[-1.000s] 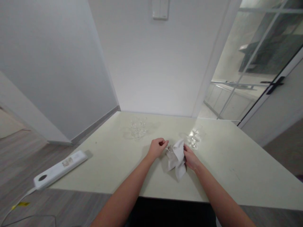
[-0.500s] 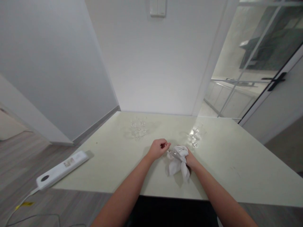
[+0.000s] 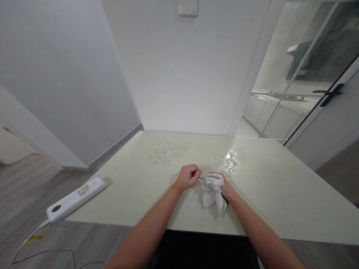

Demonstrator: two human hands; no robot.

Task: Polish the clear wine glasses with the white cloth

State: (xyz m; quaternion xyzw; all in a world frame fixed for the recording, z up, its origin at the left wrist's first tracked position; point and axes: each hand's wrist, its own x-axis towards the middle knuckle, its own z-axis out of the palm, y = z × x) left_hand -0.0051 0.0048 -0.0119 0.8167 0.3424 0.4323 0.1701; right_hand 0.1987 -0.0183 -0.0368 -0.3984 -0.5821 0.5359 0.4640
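Pale desk point(image 3: 140, 186) is placed against a white wall point(image 3: 182, 74), and beside it, on the left, grey wood-like floor point(image 3: 114, 239) can be seen. On the desk near its left edge lies a white power strip point(image 3: 77, 198) with its cable. Stemmed glasses are in 2 groups: the left group point(image 3: 165, 152) and the right group point(image 3: 231, 161), both farther from the person than the hands; they are too transparent for me to count.

Between the hands, above the desk, is another stemmed glass point(image 3: 206, 180), tilted, with its bowl partly covered by a white cloth point(image 3: 213, 196). The left hand point(image 3: 189, 177) has its fingers closed, and it appears to pinch the stem end. The right hand point(image 3: 226, 186) grasps the cloth around the bowl.

In my judgement, the handling of this glass is unfinished, because it is inside the cloth and not put down. Which of the 2 groups is already finished, I cannot tell.
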